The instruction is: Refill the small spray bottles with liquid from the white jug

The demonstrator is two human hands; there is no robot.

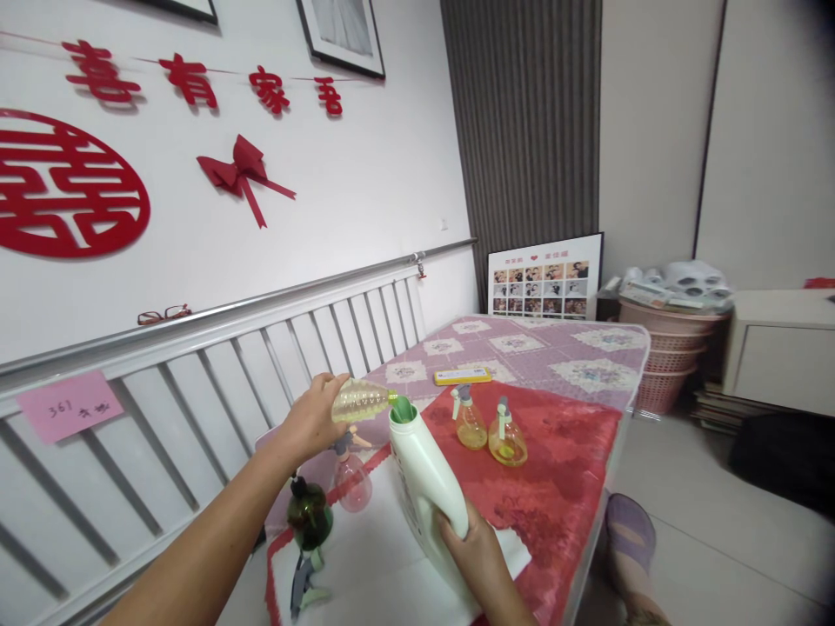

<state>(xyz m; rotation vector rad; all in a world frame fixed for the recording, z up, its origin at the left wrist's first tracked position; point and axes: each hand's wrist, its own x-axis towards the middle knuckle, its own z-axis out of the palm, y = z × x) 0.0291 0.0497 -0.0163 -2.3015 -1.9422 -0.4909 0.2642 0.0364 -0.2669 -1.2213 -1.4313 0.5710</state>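
Observation:
My left hand (318, 413) is wrapped round a clear yellowish bottle (362, 400), tipped on its side. The bottle's neck meets the open green mouth of a pale jug (424, 474); I cannot tell which way any liquid runs. My right hand (475, 543) grips the jug by its handle, keeping it tilted. Left of the jug stand a pink spray bottle (353, 481) and a dark green bottle (310, 520). A loose grey spray head (304, 584) lies nearer to me. Two spray bottles with yellow liquid, one (470, 424) beside the other (508, 443), stand to the right.
A red cloth (561, 478) and white sheet (365, 569) cover part of the patterned table (515, 343). Behind the bottles lies a yellow box (463, 376). A white radiator (261, 374) runs along the left, with glasses (163, 315) on top. Stacked pink baskets (671, 361) stand at right.

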